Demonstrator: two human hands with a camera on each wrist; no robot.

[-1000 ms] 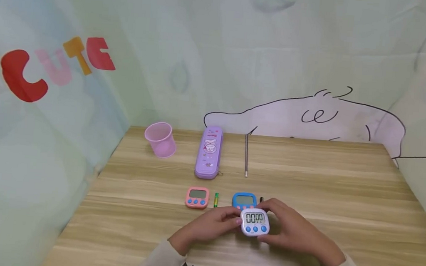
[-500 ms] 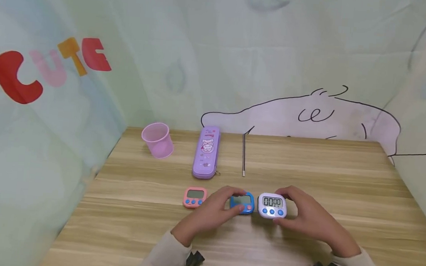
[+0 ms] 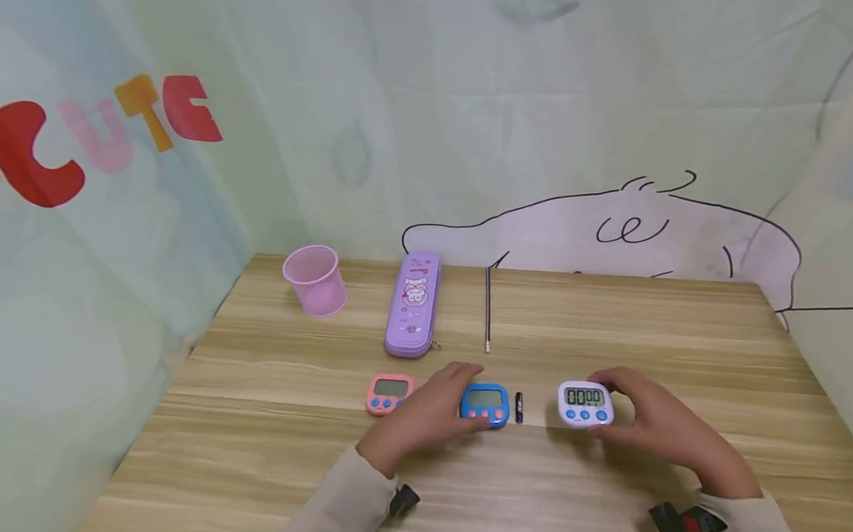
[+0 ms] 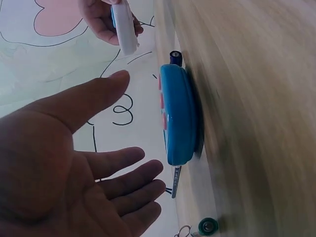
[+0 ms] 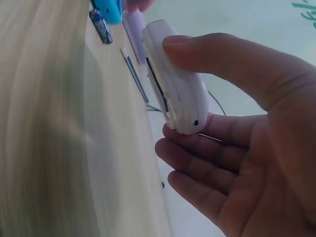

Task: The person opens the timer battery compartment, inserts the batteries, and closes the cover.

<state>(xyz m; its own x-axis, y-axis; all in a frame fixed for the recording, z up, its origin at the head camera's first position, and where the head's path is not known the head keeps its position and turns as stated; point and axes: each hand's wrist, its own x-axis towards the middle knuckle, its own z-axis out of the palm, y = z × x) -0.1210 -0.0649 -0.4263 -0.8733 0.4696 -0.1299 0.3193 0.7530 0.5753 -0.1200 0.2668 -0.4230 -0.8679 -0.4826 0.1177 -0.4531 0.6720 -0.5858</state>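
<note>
My right hand (image 3: 629, 411) pinches a white timer (image 3: 585, 404) between thumb and fingers; it shows 00:00 and is held upright, close to the table top. In the right wrist view the thumb lies on top of the white timer (image 5: 175, 98) and the fingers sit under it. My left hand (image 3: 446, 401) is open beside a blue timer (image 3: 485, 404) that lies on the wooden table (image 3: 617, 331). In the left wrist view the left hand's fingers (image 4: 128, 185) are straight and a little apart from the blue timer (image 4: 178, 116). A black battery (image 3: 519, 408) lies between the two timers.
A pink timer (image 3: 390, 394) lies left of my left hand. Further back are a pink cup (image 3: 314, 279), a purple pencil case (image 3: 413, 303) and a thin pen (image 3: 487, 308). A green battery (image 4: 208, 226) shows only in the left wrist view. Fabric walls enclose the table.
My right hand has carried the white timer to the right, away from the blue timer. My left hand let go of it and moved to the blue timer. The black battery now shows.
</note>
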